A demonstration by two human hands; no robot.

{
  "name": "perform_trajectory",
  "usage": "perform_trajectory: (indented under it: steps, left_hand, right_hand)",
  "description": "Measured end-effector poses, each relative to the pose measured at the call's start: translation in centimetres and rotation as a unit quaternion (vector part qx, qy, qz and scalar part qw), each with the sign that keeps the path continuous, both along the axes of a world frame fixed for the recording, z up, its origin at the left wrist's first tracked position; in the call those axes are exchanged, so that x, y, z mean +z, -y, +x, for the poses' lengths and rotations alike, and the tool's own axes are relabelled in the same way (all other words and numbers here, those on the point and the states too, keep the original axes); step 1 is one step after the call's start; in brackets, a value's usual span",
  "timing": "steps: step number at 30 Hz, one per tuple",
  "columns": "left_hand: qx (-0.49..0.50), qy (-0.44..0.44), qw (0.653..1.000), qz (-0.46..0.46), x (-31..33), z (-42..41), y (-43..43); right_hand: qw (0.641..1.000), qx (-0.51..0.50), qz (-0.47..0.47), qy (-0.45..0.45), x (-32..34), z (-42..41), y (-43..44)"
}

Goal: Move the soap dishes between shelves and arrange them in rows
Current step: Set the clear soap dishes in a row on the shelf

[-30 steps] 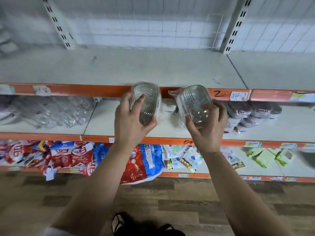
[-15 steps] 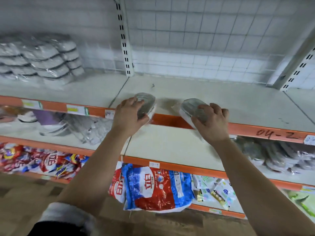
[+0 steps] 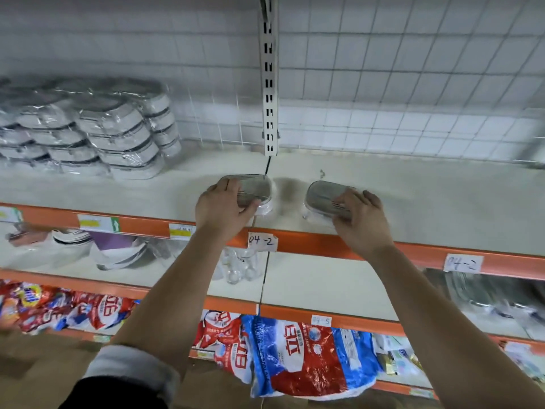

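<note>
Head view: my left hand point(image 3: 224, 208) grips one wrapped grey oval plastic soap dish point(image 3: 256, 188), my right hand point(image 3: 362, 224) grips a second soap dish point(image 3: 322, 193). I should set both flat, side by side, squared to the white metal shelf point(image 3: 448, 199) front.

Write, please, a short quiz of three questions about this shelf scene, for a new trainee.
1. True or false: the left hand holds the left dish and the right hand holds the right dish, both at the top shelf.
2. The stack of wrapped dishes stands: A) left of the hands, B) right of the hands, C) on the floor.
3. Fill in: the label nearest the left hand reads ____.
Key: 1 true; 2 A; 3 04-2.
</note>
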State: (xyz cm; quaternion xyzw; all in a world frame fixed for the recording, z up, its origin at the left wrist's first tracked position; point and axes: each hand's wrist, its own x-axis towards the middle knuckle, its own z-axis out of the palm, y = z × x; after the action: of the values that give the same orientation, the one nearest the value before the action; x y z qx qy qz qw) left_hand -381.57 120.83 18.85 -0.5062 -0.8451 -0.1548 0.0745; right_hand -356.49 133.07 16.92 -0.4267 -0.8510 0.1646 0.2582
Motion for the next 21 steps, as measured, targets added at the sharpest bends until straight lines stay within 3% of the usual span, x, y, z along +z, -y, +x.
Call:
perform_trajectory:
  steps: [4, 12, 16, 21]
  left_hand:
    - [0.013, -0.017, 1.000, -0.011, -0.2, -3.5, -1.9]
    - [0.038, 0.050, 0.998, 0.022, -0.9, -12.1, -5.6]
    - [0.056, 0.006, 0.998, 0.004, -1.5, -15.3, -7.1]
    - [0.056, 0.032, 0.997, -0.031, -0.9, -18.1, -9.0]
  right_hand:
    - [1.000, 0.018, 0.023, -0.012, -0.1, -3.4, -1.4]
    - [0.998, 0.062, 0.026, 0.013, -0.5, -10.0, -4.5]
    - [0.996, 0.078, 0.036, 0.038, -0.3, -12.7, -5.4]
    - [0.995, 0.094, 0.019, 0.014, -0.5, -16.0, -5.9]
